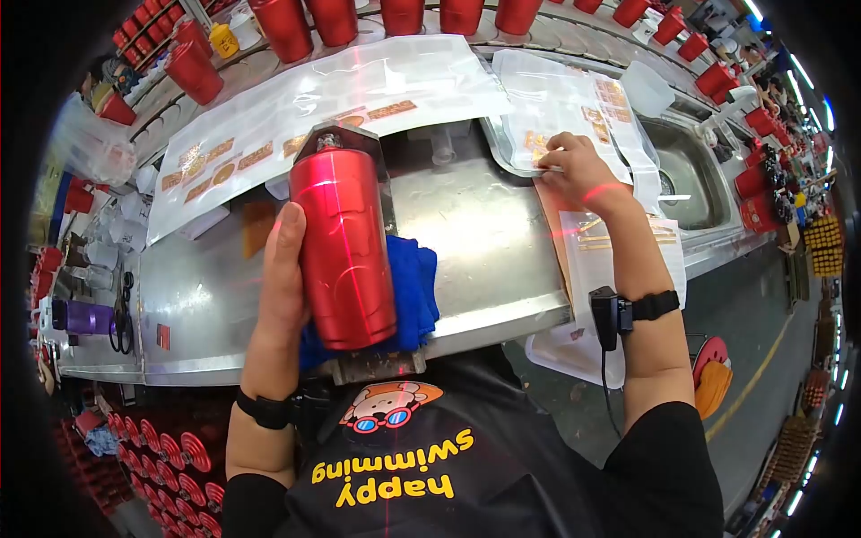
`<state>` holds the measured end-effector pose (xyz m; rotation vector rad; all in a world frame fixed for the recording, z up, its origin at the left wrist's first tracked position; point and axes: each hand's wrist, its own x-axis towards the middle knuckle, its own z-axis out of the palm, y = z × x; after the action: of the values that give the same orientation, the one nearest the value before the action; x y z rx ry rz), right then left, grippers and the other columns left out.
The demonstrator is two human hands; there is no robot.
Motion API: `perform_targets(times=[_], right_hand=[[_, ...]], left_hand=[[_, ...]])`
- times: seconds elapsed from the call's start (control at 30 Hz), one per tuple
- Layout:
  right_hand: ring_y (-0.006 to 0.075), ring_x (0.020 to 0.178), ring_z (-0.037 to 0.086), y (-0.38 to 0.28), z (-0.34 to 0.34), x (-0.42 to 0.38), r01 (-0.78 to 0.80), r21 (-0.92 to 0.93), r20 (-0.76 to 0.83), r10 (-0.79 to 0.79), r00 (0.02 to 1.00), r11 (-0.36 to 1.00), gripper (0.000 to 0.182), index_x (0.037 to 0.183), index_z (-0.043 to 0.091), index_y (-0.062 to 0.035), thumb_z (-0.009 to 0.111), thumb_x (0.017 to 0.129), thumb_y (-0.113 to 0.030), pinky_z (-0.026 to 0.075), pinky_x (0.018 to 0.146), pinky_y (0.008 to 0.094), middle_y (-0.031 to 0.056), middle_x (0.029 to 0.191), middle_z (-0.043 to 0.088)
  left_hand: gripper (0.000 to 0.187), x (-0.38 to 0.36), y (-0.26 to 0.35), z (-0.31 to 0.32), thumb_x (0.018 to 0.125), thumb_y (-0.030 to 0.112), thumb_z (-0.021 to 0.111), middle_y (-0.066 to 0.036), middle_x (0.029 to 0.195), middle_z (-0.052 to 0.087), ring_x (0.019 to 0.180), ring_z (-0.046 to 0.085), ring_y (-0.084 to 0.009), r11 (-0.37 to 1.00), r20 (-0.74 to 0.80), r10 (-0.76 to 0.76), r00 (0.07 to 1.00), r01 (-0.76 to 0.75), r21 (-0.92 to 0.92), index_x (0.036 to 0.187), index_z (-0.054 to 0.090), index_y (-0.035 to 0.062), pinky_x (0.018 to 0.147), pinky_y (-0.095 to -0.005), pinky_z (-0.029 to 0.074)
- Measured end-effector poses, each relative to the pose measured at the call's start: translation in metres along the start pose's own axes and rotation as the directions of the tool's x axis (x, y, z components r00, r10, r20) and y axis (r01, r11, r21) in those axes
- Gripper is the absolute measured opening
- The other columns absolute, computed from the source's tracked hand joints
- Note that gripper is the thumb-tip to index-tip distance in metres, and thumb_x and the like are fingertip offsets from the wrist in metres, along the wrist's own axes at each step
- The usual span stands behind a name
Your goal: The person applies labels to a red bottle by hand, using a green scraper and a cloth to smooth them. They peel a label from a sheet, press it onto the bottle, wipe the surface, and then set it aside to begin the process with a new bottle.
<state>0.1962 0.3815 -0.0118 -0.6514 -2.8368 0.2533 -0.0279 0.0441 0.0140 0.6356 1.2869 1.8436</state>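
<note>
A glossy red bottle [345, 242] with a raised pattern lies tilted on a stand, its narrow metallic neck pointing away from me. My left hand [285, 269] grips its left side, thumb along the surface and other fingers hidden. Blue cloth [414, 287] is bunched beneath and beside the bottle. To the right, my right hand [578, 170] has its fingers bent and drawn together at a clear sheet of gold decals [535, 148] over a metal tray [502, 152]. Whatever lies between those fingertips is too small to make out. Red laser lines cross the bottle and my right wrist.
A long sheet with gold decals [269, 117] spans the back of the steel table [466, 242]. Behind it, red bottles [282, 27] stand along a conveyor. A sink [691, 170] is at the right. Scissors [123, 314] and a purple bottle [85, 316] lie at the left.
</note>
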Motion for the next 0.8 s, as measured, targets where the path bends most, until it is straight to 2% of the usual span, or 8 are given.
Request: perform_targets(times=[0.27,0.37,0.4,0.47,0.57,0.67,0.77,0.8], right_hand=[[0.0309,0.105,0.055,0.005,0.001,0.001,0.031,0.064,-0.092,-0.025,0.995,0.997,0.006,0.086,0.065,-0.0033,0.068,0.084,-0.008,0.046,0.09,0.037,0.0093,0.103,0.06],[0.0269,0.096,0.057,0.01,-0.001,-0.001,-0.013,0.186,-0.111,0.035,0.993,0.982,0.006,0.088,0.065,-0.0036,0.067,0.086,-0.01,0.046,0.086,0.034,0.0085,0.097,0.06],[0.0241,0.093,0.058,0.007,-0.005,-0.003,-0.049,0.243,-0.104,0.076,0.992,0.969,0.007,0.089,0.065,-0.0039,0.066,0.088,-0.011,0.046,0.084,0.0326,0.007,0.095,0.06],[0.0181,0.087,0.057,0.0,-0.014,-0.006,-0.147,0.426,-0.071,0.195,0.978,0.893,0.009,0.092,0.066,-0.0044,0.065,0.09,-0.013,0.045,0.08,0.0298,0.0037,0.092,0.06],[0.0099,0.082,0.055,-0.029,-0.032,-0.007,-0.284,0.714,0.054,0.355,0.933,0.64,0.012,0.095,0.067,-0.0052,0.065,0.092,-0.017,0.045,0.074,0.0267,-0.0007,0.089,0.061],[0.0059,0.08,0.054,-0.07,-0.053,-0.002,-0.287,0.87,0.159,0.322,0.933,0.4,0.016,0.098,0.068,-0.0059,0.067,0.092,-0.021,0.045,0.07,0.0244,-0.0023,0.09,0.064],[0.0037,0.076,0.054,-0.115,-0.063,0.005,-0.165,0.966,0.13,0.179,0.975,0.2,0.017,0.098,0.068,-0.004,0.069,0.092,-0.02,0.043,0.065,0.0195,-0.0017,0.091,0.065],[0.0035,0.076,0.054,-0.128,-0.066,0.006,-0.174,0.972,0.152,0.147,0.977,0.157,0.016,0.098,0.069,-0.0038,0.069,0.092,-0.019,0.043,0.064,0.019,-0.0012,0.093,0.066]], left_hand=[[0.055,0.0,0.003,-0.001,0.102,0.048,0.049,-0.012,0.114,0.065,0.097,0.066,-0.0157,1.0,0.029,-0.002,1.0,0.002,0.003,0.126,0.052,-0.001,0.084,-0.0303,0.055],[0.053,-0.001,0.001,-0.004,0.101,0.044,0.053,-0.013,0.118,0.062,0.109,0.061,-0.0161,0.997,-0.03,0.056,0.998,-0.054,0.047,0.129,0.051,-0.0008,0.093,-0.0303,0.05],[0.052,-0.001,0.0,-0.003,0.101,0.042,0.055,-0.012,0.119,0.061,0.112,0.058,-0.016,0.97,-0.096,0.175,0.98,-0.155,0.188,0.13,0.05,-0.0007,0.096,-0.031,0.048],[0.049,-0.001,0.001,0.001,0.1,0.038,0.057,-0.01,0.119,0.06,0.118,0.053,-0.0158,0.827,-0.171,0.426,0.889,-0.306,0.471,0.131,0.048,-0.0003,0.101,-0.0325,0.043],[0.039,-0.01,0.03,0.013,0.096,0.028,0.064,-0.012,0.119,0.06,0.118,0.053,-0.0226,0.659,-0.05,0.57,0.82,-0.42,0.624,0.122,0.055,0.001,0.105,-0.0352,0.038],[0.031,-0.012,0.055,0.036,0.088,0.022,0.07,-0.018,0.123,0.056,0.115,0.053,-0.0307,0.397,0.245,0.431,0.868,-0.427,0.813,0.11,0.061,0.0025,0.106,-0.0401,0.035],[0.031,-0.001,0.064,0.068,0.079,0.021,0.074,-0.022,0.125,0.054,0.119,0.047,-0.0392,0.105,0.499,0.384,0.777,-0.574,0.812,0.101,0.063,0.003,0.107,-0.0453,0.032],[0.033,0.003,0.058,0.078,0.078,0.023,0.075,-0.022,0.125,0.055,0.122,0.046,-0.0403,0.081,0.508,0.45,0.735,-0.599,0.796,0.101,0.062,0.0026,0.107,-0.0468,0.031]])
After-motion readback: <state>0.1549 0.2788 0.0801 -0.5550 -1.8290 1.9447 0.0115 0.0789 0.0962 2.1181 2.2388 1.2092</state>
